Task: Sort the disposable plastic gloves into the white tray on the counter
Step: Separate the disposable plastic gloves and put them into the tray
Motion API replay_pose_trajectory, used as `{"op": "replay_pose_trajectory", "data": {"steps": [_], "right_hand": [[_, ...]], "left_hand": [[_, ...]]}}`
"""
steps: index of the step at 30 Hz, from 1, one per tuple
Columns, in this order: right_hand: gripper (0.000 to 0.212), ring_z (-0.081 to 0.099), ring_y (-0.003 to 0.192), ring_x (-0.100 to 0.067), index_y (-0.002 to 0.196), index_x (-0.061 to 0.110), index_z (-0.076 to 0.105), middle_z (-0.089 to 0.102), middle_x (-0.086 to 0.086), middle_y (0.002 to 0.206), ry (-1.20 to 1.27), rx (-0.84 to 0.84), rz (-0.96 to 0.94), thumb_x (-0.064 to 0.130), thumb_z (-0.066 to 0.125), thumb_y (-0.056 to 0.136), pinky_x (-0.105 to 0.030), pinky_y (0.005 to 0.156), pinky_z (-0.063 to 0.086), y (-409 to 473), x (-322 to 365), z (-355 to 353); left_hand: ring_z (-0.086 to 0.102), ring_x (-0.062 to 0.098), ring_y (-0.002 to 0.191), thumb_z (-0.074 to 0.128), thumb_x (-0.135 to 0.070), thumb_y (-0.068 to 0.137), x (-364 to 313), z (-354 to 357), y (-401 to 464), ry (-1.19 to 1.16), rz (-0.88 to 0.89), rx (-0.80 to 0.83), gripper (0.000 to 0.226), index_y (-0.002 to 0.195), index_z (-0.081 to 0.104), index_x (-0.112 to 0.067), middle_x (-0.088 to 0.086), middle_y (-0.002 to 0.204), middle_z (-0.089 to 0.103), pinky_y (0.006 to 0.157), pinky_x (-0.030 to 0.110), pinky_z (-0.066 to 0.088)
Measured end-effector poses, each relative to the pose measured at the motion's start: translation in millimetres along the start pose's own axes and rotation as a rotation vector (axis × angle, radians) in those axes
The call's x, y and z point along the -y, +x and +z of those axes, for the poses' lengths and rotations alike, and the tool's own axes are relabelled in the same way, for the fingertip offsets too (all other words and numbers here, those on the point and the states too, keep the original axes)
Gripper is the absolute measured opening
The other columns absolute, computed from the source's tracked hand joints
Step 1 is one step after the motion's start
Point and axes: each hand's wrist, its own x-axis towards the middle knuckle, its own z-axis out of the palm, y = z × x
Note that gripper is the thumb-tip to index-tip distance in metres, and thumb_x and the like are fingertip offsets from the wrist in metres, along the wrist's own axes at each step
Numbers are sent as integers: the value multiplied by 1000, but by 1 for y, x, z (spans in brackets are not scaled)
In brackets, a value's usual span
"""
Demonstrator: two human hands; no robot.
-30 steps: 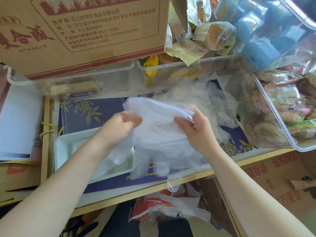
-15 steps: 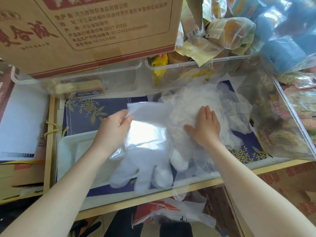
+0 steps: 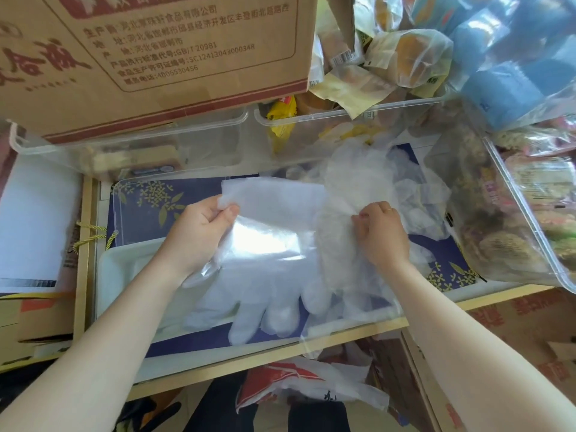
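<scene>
1. A person's two bare forearms reach in from the bottom of the view over a cluttered counter.
2. The left hand (image 3: 199, 232) pinches the cuff corner of a flattened clear plastic glove (image 3: 268, 260) between thumb and curled fingers.
3. That glove hangs spread out with its fingers pointing toward the person, its lower part draped over the right end of the white tray (image 3: 124, 269).
4. The right hand (image 3: 381, 235) has its fingers curled, pinching a crumpled translucent glove at the edge of the loose glove pile (image 3: 367, 176).
5. The glove pile lies to the right of the tray, on a navy mat with a yellow leaf pattern (image 3: 146, 210).
6. The white tray sits on the left part of the counter, just below the left wrist; what it holds is hard to tell through the film.
7. A cardboard box printed with red Chinese text (image 3: 156, 57) fills the upper left.
8. Clear plastic bins (image 3: 311, 120) stand behind the mat, holding wrapped snacks.
9. Another clear bin of packaged food (image 3: 530, 219) is at the right.
10. Blue packs in clear wrap (image 3: 511, 57) are at the upper right.
11. A wooden counter edge (image 3: 280, 353) runs along the front.
</scene>
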Motion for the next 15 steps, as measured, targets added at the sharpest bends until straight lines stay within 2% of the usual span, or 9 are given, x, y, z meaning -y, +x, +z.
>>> {"op": "replay_pose_trajectory", "data": {"steps": [3,4,6,9,11,13,15], "right_hand": [[66,40,124,-31,135,8,42,44,-11,138,-79,155,-155,43,63,83,-37,95,36,-16,-3,-8],[77,38,127,-30,141,10,33,40,-10,142,-154,190,-171,46,64,81,-37,99,34,-22,-5,-8],[84,41,124,-31,144,12,25,43,-10,139,-272,204,-108,50,63,81,-38,98,34,-28,-9,-7],[66,42,115,-31,131,18,39,53,-8,125,-293,236,32,51,63,80,-39,91,31,-25,-10,-12],[53,39,115,-31,120,19,48,49,-8,124,-279,262,73,48,65,79,-39,94,29,-19,-11,-17],[47,35,118,-33,114,14,53,38,-10,128,-284,311,71,43,65,80,-40,98,32,-15,-13,-21],[39,35,119,-33,108,9,55,37,-11,129,-270,350,51,38,62,84,-38,96,36,-11,-16,-24]], "left_hand": [[34,3,44,50,-20,95,1,0,-1,-23,4,-35,30,69,61,-29,-11,47,43,48,17,30],[34,4,44,51,-20,95,0,0,-2,-33,3,-36,30,69,61,-30,-8,48,42,45,17,29],[31,4,39,50,-20,96,-1,1,-4,-49,-6,-26,29,70,60,-29,-10,43,38,41,15,27],[31,7,42,50,-20,95,0,2,-7,-54,-4,-32,25,73,61,-24,-8,46,38,41,14,27],[32,9,45,51,-21,95,0,2,-10,-33,7,-53,25,72,59,-16,-6,50,39,42,14,28],[28,4,39,50,-19,95,0,1,-12,-33,29,-83,32,70,55,1,-13,42,34,41,16,25],[28,4,37,50,-17,95,-1,0,-15,-38,44,-118,40,70,51,14,-11,39,31,40,16,24]]}}
